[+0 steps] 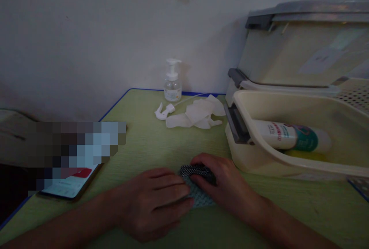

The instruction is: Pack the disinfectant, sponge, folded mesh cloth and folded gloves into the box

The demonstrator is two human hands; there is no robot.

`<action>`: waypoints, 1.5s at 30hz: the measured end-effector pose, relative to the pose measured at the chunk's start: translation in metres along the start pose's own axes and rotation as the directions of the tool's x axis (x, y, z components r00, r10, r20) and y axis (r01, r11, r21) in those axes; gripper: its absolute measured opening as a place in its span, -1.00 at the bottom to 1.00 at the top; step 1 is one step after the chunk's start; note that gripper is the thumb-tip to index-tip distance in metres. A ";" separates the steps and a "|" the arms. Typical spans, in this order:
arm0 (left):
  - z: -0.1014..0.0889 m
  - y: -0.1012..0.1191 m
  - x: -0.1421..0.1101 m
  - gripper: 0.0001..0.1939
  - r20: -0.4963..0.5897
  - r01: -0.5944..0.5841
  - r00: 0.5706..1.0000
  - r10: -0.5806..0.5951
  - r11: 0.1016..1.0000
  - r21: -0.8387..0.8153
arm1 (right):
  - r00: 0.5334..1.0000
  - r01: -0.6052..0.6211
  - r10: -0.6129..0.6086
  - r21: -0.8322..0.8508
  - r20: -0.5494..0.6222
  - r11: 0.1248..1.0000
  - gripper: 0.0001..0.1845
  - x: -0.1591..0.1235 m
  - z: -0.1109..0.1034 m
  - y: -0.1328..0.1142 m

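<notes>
A light teal, bumpy-textured cloth (199, 198) lies on the table in front of me. My left hand (157, 203) grips its left side, the fingers close together and bent over it, with the thumb hidden. Pinched between the thumb and fingers of my right hand (223, 181) is a black-and-white speckled woven piece (193, 170). It rests at the far edge of the teal cloth, and its right end disappears into the dark under my palm. I cannot make out whether the two are joined.
On the right stands a cream bin (284, 160) holding a white-and-green spray can (292, 135). A lidded storage box (288, 53) rises behind. White gloves (198, 112), a spray nozzle (165, 111) and a pump bottle (173, 83) sit near the wall. A phone (69, 185) lies left.
</notes>
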State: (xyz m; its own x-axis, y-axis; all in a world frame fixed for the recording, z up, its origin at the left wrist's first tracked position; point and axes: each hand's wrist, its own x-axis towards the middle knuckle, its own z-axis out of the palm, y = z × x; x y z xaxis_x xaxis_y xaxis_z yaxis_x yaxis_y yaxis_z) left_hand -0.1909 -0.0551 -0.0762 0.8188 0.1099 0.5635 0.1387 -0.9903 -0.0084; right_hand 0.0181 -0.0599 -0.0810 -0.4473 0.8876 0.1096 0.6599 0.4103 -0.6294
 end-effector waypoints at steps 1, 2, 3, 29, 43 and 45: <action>0.001 0.000 0.000 -0.79 0.034 0.012 0.999 -0.012 1.000 -0.010 | 1.000 -0.003 0.003 -0.008 -0.001 1.000 -0.84 0.000 0.000 0.000; 0.002 0.000 -0.001 -0.78 0.066 0.026 0.998 -0.025 0.999 -0.022 | 1.000 -0.004 0.004 -0.018 0.001 1.000 -0.85 0.000 0.000 0.000; 0.003 0.000 -0.001 -0.78 0.093 0.038 0.995 -0.034 0.999 -0.036 | 1.000 -0.003 0.003 -0.028 0.004 1.000 -0.86 0.001 0.000 0.000; 0.004 0.000 -0.003 -0.78 0.173 0.135 0.979 -0.106 0.977 -0.164 | 0.991 0.127 -0.112 -0.239 0.073 0.963 -0.88 0.002 0.001 -0.007; 0.006 -0.001 0.000 -0.81 0.202 0.261 0.956 -0.215 0.935 -0.240 | 0.995 0.095 -0.090 -0.177 0.033 0.980 -0.81 0.003 0.002 -0.002; 0.008 -0.001 -0.001 -0.82 0.164 0.258 0.960 -0.225 0.940 -0.222 | 0.996 0.082 -0.079 -0.163 0.030 0.983 -0.84 0.001 0.002 -0.003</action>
State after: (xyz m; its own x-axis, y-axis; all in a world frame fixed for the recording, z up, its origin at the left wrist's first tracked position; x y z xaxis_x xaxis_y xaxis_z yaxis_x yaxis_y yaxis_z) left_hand -0.1869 -0.0530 -0.0833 0.8469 0.3419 0.4072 0.2176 -0.9217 0.3212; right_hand 0.0145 -0.0609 -0.0805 -0.5155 0.8460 0.1358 0.7103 0.5106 -0.4844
